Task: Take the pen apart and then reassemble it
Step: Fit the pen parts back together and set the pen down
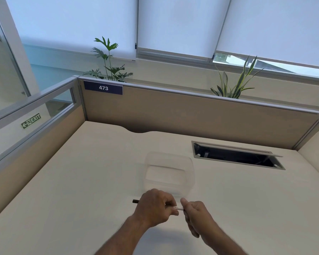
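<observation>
Near the front of the bench (81, 181), the left hand (153, 207) closes its fingers around the pen (175, 207), hiding most of it; only a dark end pokes out left. The right hand (195, 212) pinches the pale right tip. Just beyond, a clear container (168, 173) is blurred and faint.

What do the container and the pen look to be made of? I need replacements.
Container: clear plastic, probably; the desk shows through its glossy walls. Pen: likely plastic, a pale barrel with a dark end; blur hides the finish.
</observation>
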`<state>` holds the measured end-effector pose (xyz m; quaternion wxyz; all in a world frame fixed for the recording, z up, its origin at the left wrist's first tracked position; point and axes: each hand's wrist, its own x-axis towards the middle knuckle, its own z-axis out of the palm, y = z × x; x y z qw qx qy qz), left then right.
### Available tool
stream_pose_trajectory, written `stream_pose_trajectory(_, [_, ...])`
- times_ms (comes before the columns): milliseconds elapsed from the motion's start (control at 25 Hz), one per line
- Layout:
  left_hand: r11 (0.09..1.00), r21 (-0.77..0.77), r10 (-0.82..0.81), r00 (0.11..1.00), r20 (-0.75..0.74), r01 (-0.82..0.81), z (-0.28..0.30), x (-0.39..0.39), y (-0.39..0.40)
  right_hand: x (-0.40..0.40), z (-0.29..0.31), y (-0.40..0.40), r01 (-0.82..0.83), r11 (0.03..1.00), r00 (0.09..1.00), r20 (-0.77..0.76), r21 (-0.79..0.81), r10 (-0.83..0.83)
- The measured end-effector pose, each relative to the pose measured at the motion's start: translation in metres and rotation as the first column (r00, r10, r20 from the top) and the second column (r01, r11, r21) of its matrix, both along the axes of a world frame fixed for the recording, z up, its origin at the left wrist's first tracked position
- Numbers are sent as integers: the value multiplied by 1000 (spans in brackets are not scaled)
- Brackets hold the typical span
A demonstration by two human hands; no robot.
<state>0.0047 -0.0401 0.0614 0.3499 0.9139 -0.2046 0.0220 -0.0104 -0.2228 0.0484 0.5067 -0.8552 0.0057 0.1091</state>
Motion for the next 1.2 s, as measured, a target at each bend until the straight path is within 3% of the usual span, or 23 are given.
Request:
stream_pose_trajectory(120, [999,17,29,1000,3,-29,1,0,-3,-2,5,-1,-17,991,998,-64,136,25])
stream_pose_trajectory(240, [998,64,23,999,-30,-21,4,1,-2,-4,-1,-4,11,976,999,41,216,-21])
stream_pose_trajectory(360, [998,59,-26,993,-118,33,6,2,1,-6,-8,-12,-82,994,964,258,75,60])
stream_pose_trajectory(520, [991,-39,-135,933,-334,130,6,2,2,-5,-14,-17,-141,971,851,478,-192,218])
stream_pose_trajectory(680, [983,-82,-182,907,-379,163,7,1,1,-3,-18,-13,-82,969,770,601,-235,211])
stream_pose_trajectory(760, [987,-86,-158,935,-318,137,6,0,1,-3,-19,-11,-54,975,790,588,-217,174])
stream_pose_trajectory(840, [992,-87,-111,965,-237,92,5,0,1,-2,-19,-6,-36,987,867,486,-156,108])
stream_pose_trajectory(960, [999,-39,-9,992,-125,4,5,1,1,-2,-13,3,-6,999,984,177,36,-1])
stream_pose_trajectory(1040, [1000,-9,20,995,-94,-21,6,1,0,-1,-9,3,-8,990,1000,2,143,8])
stream_pose_trajectory(1120, [999,37,9,996,-84,-6,8,2,0,-1,-4,-1,-32,989,999,-2,147,33])
stream_pose_trajectory(1200, [995,98,-19,997,-78,26,10,3,-1,-2,-4,-7,-59,995,991,126,85,48])
